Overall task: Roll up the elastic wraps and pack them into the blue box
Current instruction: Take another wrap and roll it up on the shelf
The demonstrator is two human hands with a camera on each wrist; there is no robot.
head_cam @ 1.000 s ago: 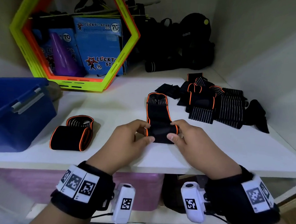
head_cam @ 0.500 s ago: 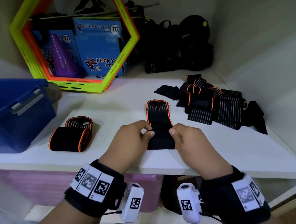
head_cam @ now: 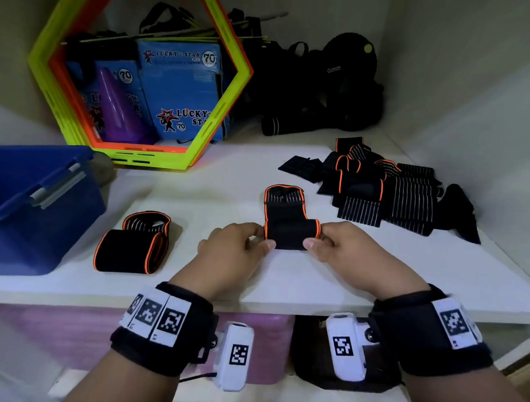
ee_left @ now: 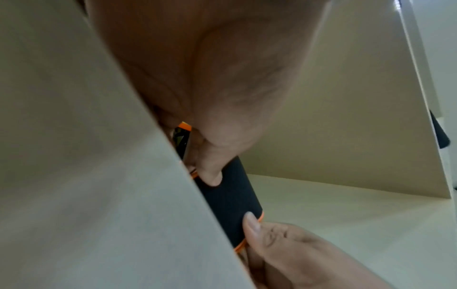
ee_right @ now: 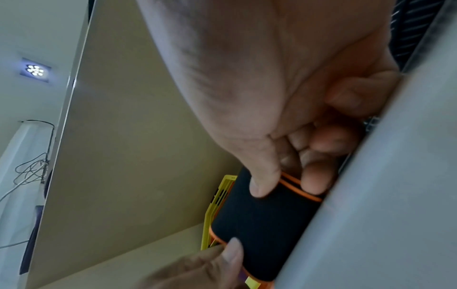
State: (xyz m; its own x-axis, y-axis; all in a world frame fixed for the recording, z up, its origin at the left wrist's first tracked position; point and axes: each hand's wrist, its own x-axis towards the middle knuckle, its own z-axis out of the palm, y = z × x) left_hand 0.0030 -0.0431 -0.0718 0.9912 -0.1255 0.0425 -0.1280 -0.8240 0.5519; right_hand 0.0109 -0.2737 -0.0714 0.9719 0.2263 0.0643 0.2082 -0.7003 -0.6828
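A black elastic wrap with orange edging (head_cam: 286,215) lies on the white shelf (head_cam: 284,281), its near end curled into a roll (ee_left: 230,197) (ee_right: 267,230). My left hand (head_cam: 239,248) pinches the roll's left end and my right hand (head_cam: 335,244) pinches its right end, thumbs on top. The far, striped part of the wrap still lies flat. A second wrap (head_cam: 132,243), loosely rolled, rests on the shelf left of my hands. The blue box (head_cam: 41,220) stands at the left edge with its top uncovered. Several unrolled wraps (head_cam: 380,194) are heaped at the right.
A yellow and orange hexagonal frame (head_cam: 230,85) stands at the back with blue packets (head_cam: 183,89) behind it. Black gear (head_cam: 319,87) fills the back corner. A wall closes the right side. Pink bins (head_cam: 251,329) sit on the shelf below.
The roll has grown and moved away from me along the wrap, so less of the wrap lies flat. Both hands have followed it forward.
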